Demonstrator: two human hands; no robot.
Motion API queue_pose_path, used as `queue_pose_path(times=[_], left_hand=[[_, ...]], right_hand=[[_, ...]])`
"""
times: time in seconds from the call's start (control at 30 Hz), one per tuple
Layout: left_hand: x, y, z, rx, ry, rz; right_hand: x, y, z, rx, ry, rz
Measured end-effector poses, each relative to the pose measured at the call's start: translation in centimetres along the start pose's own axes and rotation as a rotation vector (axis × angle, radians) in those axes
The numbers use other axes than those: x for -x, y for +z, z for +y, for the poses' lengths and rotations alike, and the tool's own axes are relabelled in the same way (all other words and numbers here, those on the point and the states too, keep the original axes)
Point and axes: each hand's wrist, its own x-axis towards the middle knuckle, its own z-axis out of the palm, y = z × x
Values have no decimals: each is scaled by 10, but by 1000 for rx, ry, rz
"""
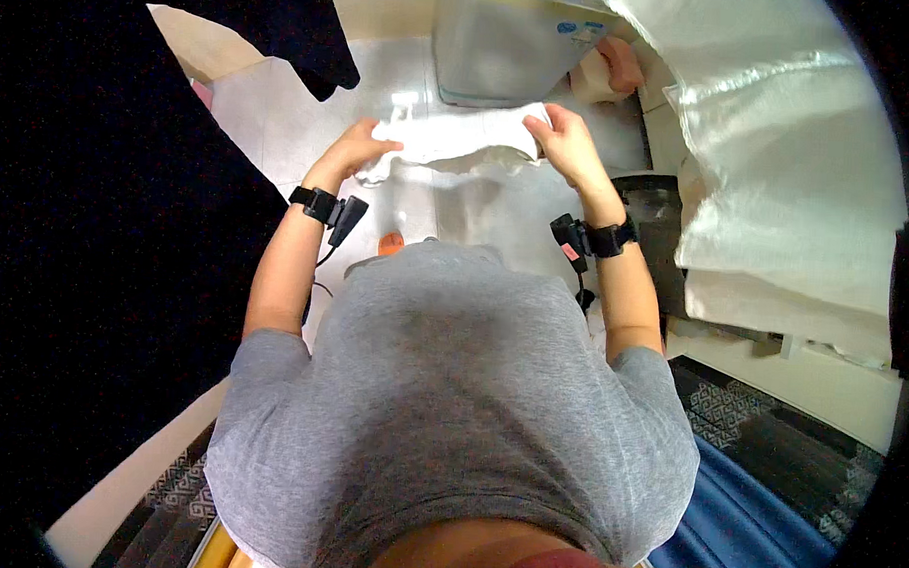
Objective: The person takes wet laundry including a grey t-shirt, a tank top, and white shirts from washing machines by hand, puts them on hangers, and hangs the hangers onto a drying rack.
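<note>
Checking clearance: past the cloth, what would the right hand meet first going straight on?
Beyond the white cloth it holds, the right hand would probably meet the pale boxy appliance; depth is unclear.

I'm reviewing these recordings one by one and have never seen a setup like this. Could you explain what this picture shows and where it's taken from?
There is no robot here. A wide fisheye camera on a person's head looks down, so edges bend and the person's grey shirt fills the lower middle. The left hand and right hand are bare, with a black strap at each wrist. They hold a white cloth between them. Below is a pale tiled floor, where a pale, box-shaped appliance stands.
</note>
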Motion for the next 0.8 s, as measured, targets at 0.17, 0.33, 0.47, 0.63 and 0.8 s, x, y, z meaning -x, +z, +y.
queue_pose_path(times=[0.17,0.33,0.47,0.63,0.8], left_hand=[[0,0,-18,-594,-52,-259],[-14,-8,-31,-748,18,-79],[-25,-36,-27,-24,62,140],[-8,-80,41,860,42,-105],[50,-62,77,706,352,9]], right_hand=[[2,0,45,588,64,79],[0,-7,42,427,17,195],[-4,-17,76,-254,203,195],[-7,-28,50,-371,198,218],[15,-24,1,-688,-105,203]])
